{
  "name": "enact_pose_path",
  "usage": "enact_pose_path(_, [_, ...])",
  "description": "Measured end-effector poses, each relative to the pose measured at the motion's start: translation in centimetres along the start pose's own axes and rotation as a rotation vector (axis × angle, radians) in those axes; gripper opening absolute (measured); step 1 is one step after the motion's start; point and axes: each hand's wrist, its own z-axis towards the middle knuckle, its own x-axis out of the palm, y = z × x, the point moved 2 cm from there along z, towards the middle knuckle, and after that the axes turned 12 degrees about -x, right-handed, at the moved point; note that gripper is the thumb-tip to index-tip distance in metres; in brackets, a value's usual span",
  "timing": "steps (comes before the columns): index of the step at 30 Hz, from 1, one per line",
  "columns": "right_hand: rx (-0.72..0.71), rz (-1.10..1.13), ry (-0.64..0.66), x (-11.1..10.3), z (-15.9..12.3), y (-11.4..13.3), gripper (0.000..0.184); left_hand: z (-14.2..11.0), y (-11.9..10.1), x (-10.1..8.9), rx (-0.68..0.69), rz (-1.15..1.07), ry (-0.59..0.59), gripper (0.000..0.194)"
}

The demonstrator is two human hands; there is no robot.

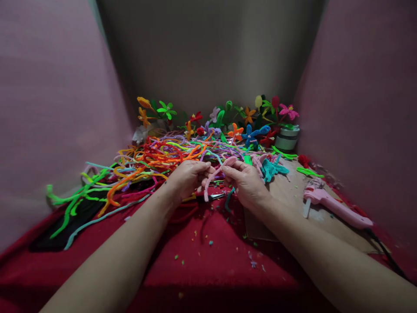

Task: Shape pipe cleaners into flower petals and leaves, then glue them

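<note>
A pale pink pipe cleaner point(207, 188) is bent into a curve over the middle of the table, its lower end hanging free. My right hand point(246, 181) pinches its upper part between thumb and forefinger. On the other side, my left hand point(190, 177) is closed, thumb against curled fingers, with its fingertips at the same pipe cleaner; their exact grip is partly hidden. Below the hands lies a pair of scissors point(216, 197), mostly covered. A short teal pipe cleaner piece point(229, 201) hangs or lies just under my right hand.
Tangled coloured pipe cleaners point(159, 152) are heaped behind and left of my hands. Pipe-cleaner flowers point(250, 134) stand along the back beside a jar point(287, 138). At right, a pink glue gun point(339, 208) rests on cardboard point(293, 195). Scraps dot the red cloth point(224, 261).
</note>
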Motion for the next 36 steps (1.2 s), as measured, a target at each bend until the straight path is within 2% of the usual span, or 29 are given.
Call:
enact_pose_path(3, [0.016, 0.041, 0.040, 0.1, 0.0, 0.0, 0.013, 0.2, 0.3, -0.4, -0.115, -0.101, 0.137, 0.016])
enact_pose_path(6, [0.034, 0.045, 0.048, 0.2, -0.1, 0.0, 0.014, 0.0, 0.3, -0.2, -0.130, -0.134, 0.192, 0.016])
enact_pose_path(13, [0.004, 0.010, 0.081, 0.4, -0.2, 0.4, 0.012, -0.7, -0.1, 0.2, -0.133, -0.113, 0.221, 0.015])
enact_pose_path(15, [-0.031, -0.044, 0.090, 0.4, -0.2, 0.5, 0.011, -0.9, -0.3, 0.3, -0.110, -0.046, 0.192, 0.017])
enact_pose_path(17, [-0.051, -0.132, 0.078, 0.4, -0.3, 0.6, 0.011, -1.0, -0.6, 0.6, -0.043, 0.089, 0.073, 0.019])
enact_pose_path(19, [-0.056, -0.248, 0.032, 0.2, -0.3, 0.5, 0.012, -1.2, -0.8, 1.0, 0.090, 0.322, -0.122, 0.020])
enact_pose_path(23, [-0.035, -0.426, -0.064, -0.1, -0.4, 0.2, 0.018, -1.8, -0.4, 2.4, 0.523, 0.958, -0.544, 0.019])
enact_pose_path(25, [-0.024, -0.418, -0.077, -0.1, -0.5, 0.2, 0.021, -2.0, 0.1, 3.0, 0.628, 1.131, -0.647, 0.022])
enact_pose_path(26, [-0.022, -0.390, -0.080, -0.1, -0.5, 0.1, 0.021, -2.0, 0.2, 3.1, 0.634, 1.136, -0.660, 0.022])
enact_pose_path(28, [-0.017, -0.303, -0.085, 0.0, -0.4, 0.2, 0.021, -1.9, 0.2, 2.8, 0.547, 0.973, -0.593, 0.023])
enact_pose_path(29, [-0.009, -0.249, -0.083, 0.0, -0.3, 0.2, 0.020, -1.7, 0.1, 2.6, 0.457, 0.827, -0.505, 0.024])
enact_pose_path(33, [0.042, -0.103, -0.021, 0.1, -0.2, 0.2, 0.015, -0.9, 0.1, 1.6, 0.046, 0.191, 0.002, 0.025])
enact_pose_path(34, [0.049, -0.087, 0.002, 0.2, -0.2, 0.2, 0.015, -0.7, 0.1, 1.4, -0.012, 0.090, 0.088, 0.024])
enact_pose_path(36, [0.046, -0.070, 0.023, 0.2, -0.2, 0.3, 0.013, -0.6, 0.1, 1.0, -0.076, -0.015, 0.162, 0.021])
